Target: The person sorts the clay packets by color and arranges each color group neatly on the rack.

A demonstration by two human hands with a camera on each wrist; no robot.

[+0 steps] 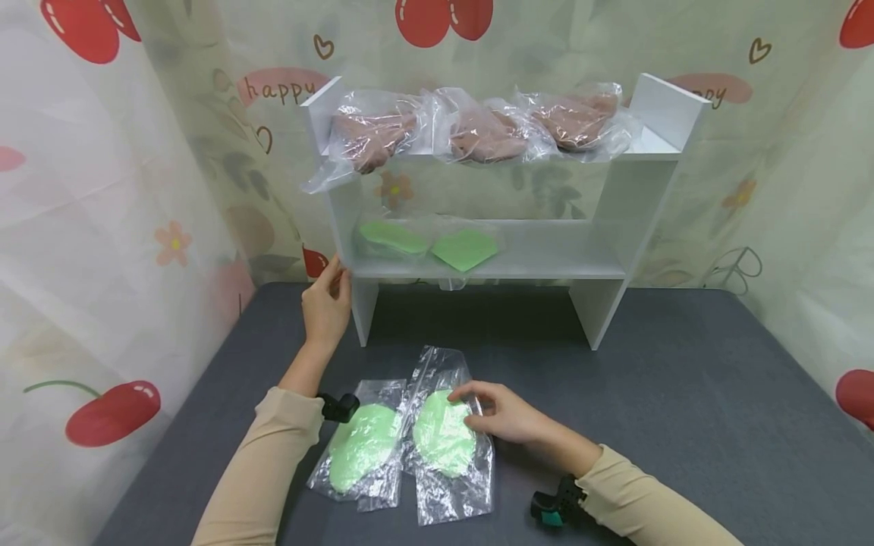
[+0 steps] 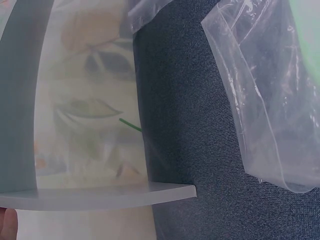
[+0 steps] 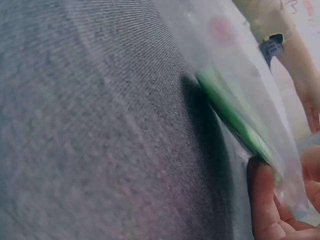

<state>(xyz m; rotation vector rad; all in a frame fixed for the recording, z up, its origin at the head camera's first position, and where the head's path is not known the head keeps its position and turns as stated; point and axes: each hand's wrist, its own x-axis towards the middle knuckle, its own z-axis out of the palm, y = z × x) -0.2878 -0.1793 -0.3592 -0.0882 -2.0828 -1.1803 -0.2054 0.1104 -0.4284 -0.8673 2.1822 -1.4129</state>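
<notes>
A white two-tier shelf unit point(image 1: 478, 267) stands at the back of the dark table. My left hand point(image 1: 326, 303) touches the outside of its left side panel point(image 2: 100, 197), near the middle board. My right hand point(image 1: 504, 412) pinches the edge of a clear plastic bag point(image 1: 454, 497) holding a flat green oval piece point(image 1: 444, 440). In the right wrist view, this bag point(image 3: 240, 55) stands tilted, its near edge between thumb point(image 3: 262, 195) and fingers. To its left, a second clear bag with a green piece point(image 1: 365, 447) lies on the table.
Three clear bags with brown items point(image 1: 375, 136) fill most of the top shelf; one hangs past its left end. Two bagged green pieces point(image 1: 464, 249) lie on the middle board's left half. Printed curtains point(image 1: 123, 227) surround the dark table point(image 1: 696, 425).
</notes>
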